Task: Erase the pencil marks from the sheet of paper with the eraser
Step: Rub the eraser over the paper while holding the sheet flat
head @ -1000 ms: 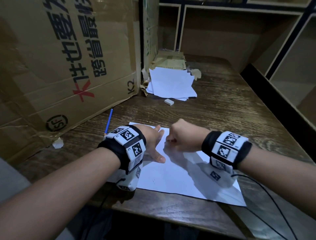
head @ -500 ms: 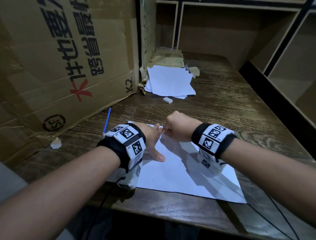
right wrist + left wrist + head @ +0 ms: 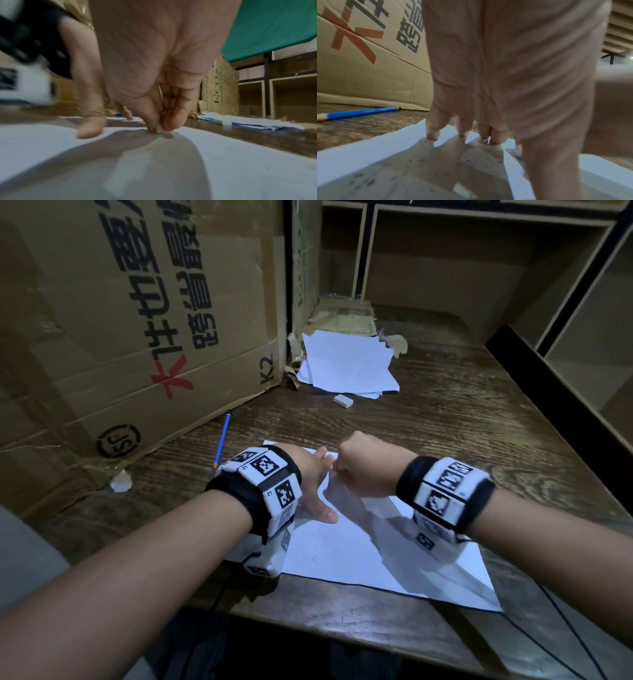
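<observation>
Pinched low in the right hand (image 3: 154, 67) fingers (image 3: 150, 121), the small soft eraser (image 3: 159, 129) is pressed on the thin, crease-prone sheet (image 3: 359, 549), which is pinned beside the eraser by the flat, spread left hand (image 3: 308, 477).
</observation>
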